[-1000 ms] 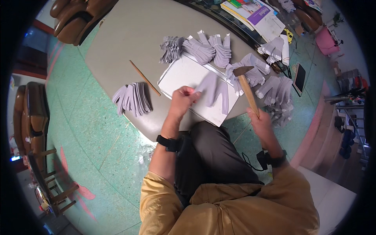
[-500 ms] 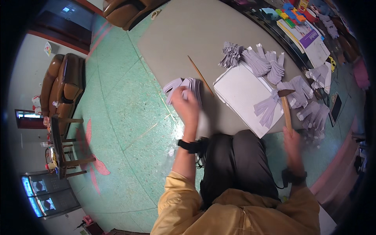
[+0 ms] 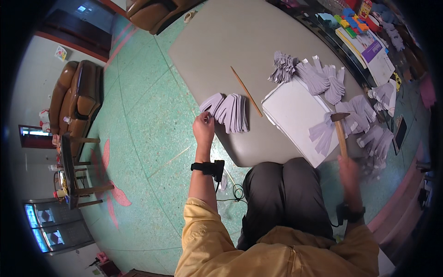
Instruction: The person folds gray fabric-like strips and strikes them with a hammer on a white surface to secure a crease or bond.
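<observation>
My left hand (image 3: 204, 128) is closed, its fingertips pinching at the near end of a small bundle of pale lilac strips (image 3: 213, 102) on the left edge of the grey table. Right beside that lies a larger fanned stack of lilac strips (image 3: 236, 113). In my right hand (image 3: 349, 170), blurred, is the wooden handle of a hammer (image 3: 340, 131) with a dark, rusty head. The head is over a spread bunch of lilac strips (image 3: 322, 137), which rests across the near right part of a white board (image 3: 293, 111).
A thin wooden stick (image 3: 246, 91) lies between the left stacks and the board. More lilac bundles (image 3: 314, 76) sit past the board and to its right. Farther right are a dark phone-like slab (image 3: 400, 130), papers (image 3: 377, 60) and colourful toy bricks (image 3: 351, 23). My knees are against the table's near side.
My left hand has moved left off the larger stack to the end of the smaller bundle. My right hand still holds the hammer in nearly the same place. The view has shifted slightly.
</observation>
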Tool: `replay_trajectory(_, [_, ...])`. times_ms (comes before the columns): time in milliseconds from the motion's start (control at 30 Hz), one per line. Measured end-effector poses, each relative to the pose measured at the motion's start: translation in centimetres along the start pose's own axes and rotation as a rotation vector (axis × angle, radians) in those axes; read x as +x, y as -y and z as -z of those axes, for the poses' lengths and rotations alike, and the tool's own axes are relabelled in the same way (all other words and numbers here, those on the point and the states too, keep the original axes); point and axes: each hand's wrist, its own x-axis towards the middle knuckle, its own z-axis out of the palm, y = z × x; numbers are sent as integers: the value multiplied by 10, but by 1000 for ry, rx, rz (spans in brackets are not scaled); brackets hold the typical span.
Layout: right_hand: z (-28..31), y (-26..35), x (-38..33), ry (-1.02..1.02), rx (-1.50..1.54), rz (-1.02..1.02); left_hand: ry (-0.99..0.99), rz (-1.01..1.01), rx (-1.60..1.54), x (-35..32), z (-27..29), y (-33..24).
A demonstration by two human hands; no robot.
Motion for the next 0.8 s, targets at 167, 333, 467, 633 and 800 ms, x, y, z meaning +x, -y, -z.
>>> replay_trajectory(167, [0,2,-3,4,14,49,41,78,57,1,3,-12])
replay_trajectory(333, [-1,7,-6,23,-90,63,-5,-48,-3,3,0,-1])
replay_trajectory(467, [-1,3,-6,16,-68,64,20,-18,-57,6,-7,-22])
replay_trajectory(633, [-6,11,-12,43,-51,68,-66,-40,-110,12,-3,-21])
replay_trajectory(800, [-1,5,-12,38,66,37,-268,24,-426,6,9,-55])
